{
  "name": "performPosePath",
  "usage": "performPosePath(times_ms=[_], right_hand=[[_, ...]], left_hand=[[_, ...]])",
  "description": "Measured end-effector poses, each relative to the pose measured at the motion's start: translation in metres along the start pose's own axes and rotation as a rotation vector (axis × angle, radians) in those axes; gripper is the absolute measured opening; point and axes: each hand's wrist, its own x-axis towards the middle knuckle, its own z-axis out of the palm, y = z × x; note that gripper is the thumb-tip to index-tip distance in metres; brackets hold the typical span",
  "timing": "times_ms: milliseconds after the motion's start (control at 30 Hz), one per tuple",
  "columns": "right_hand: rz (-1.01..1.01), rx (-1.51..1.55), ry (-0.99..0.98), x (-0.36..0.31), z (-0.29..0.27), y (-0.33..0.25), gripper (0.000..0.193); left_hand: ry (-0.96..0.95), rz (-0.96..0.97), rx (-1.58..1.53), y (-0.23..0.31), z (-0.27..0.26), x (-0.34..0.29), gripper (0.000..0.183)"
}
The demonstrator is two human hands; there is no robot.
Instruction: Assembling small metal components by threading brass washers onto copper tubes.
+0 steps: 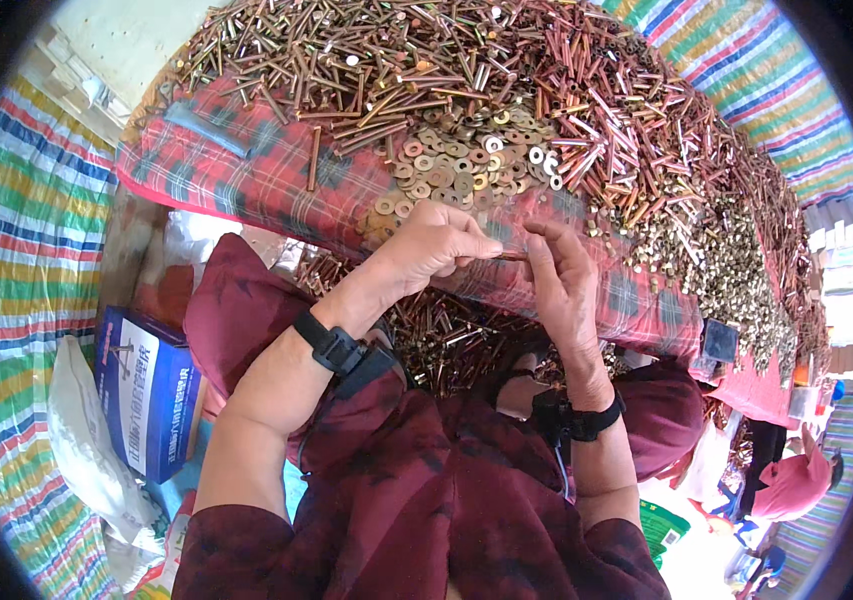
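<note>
A thin copper-coloured bolt [511, 256] lies nearly level between my hands, above the near edge of the table. My left hand [436, 245] pinches one end of it between thumb and fingers. At the other end, the thumb and curled fingers of my right hand [564, 280] close on the bolt; any small part inside them is hidden. Just beyond my hands, flat round washers [446, 165] are heaped on the red plaid cloth [276, 195]. To the right is a spread of small brassy nuts [736, 270].
Long copper-coloured bolts [426, 60] cover the far table, with reddish metal rods [636, 130] at right. More metal parts [446, 335] lie below, between my knees. A blue and white box [146, 395] stands at left. A person in a pink hat [794, 480] is at far right.
</note>
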Motion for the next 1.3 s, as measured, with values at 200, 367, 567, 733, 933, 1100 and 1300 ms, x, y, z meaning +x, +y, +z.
performPosePath(times_ms=[200, 367, 567, 733, 933, 1100, 1300], right_hand=[[-0.348, -0.092, 0.01, 0.003, -0.002, 0.007, 0.038], [-0.067, 0.096, -0.087, 0.004, -0.013, 0.011, 0.041], [0.013, 0.212, -0.158, 0.002, -0.017, 0.016, 0.034], [0.089, 0.257, -0.134, 0.002, -0.017, 0.017, 0.027], [-0.191, 0.125, -0.041, -0.004, -0.011, 0.016, 0.03], [-0.359, 0.014, 0.004, -0.005, -0.01, 0.012, 0.029], [-0.148, -0.084, -0.002, -0.009, -0.01, 0.009, 0.021]], left_hand=[[0.074, 0.04, 0.073, -0.002, 0.0, 0.004, 0.016], [0.05, 0.004, 0.042, -0.001, 0.002, 0.002, 0.018], [-0.008, -0.012, 0.043, -0.002, 0.0, 0.001, 0.018], [0.016, -0.005, 0.041, -0.004, 0.002, 0.002, 0.018], [-0.053, -0.065, -0.123, -0.006, -0.001, 0.004, 0.016], [-0.134, -0.208, -0.312, -0.011, -0.005, 0.008, 0.015], [-0.075, -0.088, -0.154, -0.008, 0.002, 0.003, 0.017]])
